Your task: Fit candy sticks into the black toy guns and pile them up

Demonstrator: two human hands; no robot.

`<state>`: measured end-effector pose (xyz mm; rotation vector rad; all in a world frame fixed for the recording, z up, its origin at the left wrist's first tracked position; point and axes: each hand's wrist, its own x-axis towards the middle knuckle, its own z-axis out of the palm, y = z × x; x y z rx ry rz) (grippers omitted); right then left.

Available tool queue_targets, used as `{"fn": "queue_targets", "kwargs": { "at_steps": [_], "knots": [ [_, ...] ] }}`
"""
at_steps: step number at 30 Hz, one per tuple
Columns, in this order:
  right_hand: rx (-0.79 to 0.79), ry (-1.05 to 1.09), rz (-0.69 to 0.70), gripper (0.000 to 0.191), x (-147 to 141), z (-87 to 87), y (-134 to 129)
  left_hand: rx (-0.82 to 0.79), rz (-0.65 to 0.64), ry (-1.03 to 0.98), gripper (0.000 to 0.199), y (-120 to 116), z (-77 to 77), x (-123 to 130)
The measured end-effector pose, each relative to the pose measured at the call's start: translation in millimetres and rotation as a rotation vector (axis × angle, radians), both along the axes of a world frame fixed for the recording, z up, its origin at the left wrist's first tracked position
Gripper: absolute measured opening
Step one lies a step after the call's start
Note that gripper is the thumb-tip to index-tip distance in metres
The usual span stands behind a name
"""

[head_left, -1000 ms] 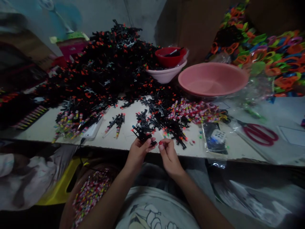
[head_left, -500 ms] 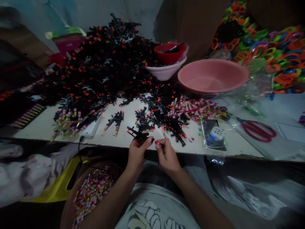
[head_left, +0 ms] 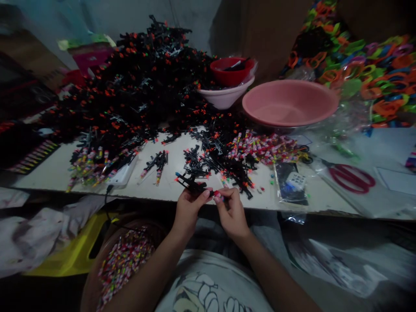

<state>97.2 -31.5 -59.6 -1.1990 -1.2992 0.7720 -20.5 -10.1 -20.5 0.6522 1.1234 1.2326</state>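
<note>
- Red piece (head_left: 218, 195) and toy gun (head_left: 193, 185) had come together by the worktop (head_left: 177, 158) edge, six o'clock.
- Left hand (head_left: 187, 209) gripped gun; right hand (head_left: 232, 214) pinched piece.
- Straight alignment seemed wisest.

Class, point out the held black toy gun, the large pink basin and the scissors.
Black toy gun (head_left: 193, 186), head view: its body.
Large pink basin (head_left: 289, 99), head view: inner wall.
Scissors (head_left: 335, 172), head view: red handle.

From here I count two bowls (head_left: 227, 100) at the far middle, one pink basin (head_left: 289, 104) right of them, one pair of scissors (head_left: 352, 177) at right, and more toy guns (head_left: 139, 95) than anyone could count.
</note>
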Motion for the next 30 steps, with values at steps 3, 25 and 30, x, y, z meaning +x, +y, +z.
{"fn": "queue_targets", "kwargs": {
  "at_steps": [3,25,30],
  "knots": [
    [-0.027,-0.119,0.038,0.007,2,2.7,2,-0.005,0.019,0.002,0.038,1,-2.5,-1],
    [0.015,-0.490,0.014,0.034,25,-3.5,20,0.193,-0.087,0.761,0.029,50,-20.3,-37],
    [0.083,-0.563,-0.312,0.020,85,-5.1,35,0.290,0.025,1.377,0.035,101,-28.3,-104]
  ]
}}
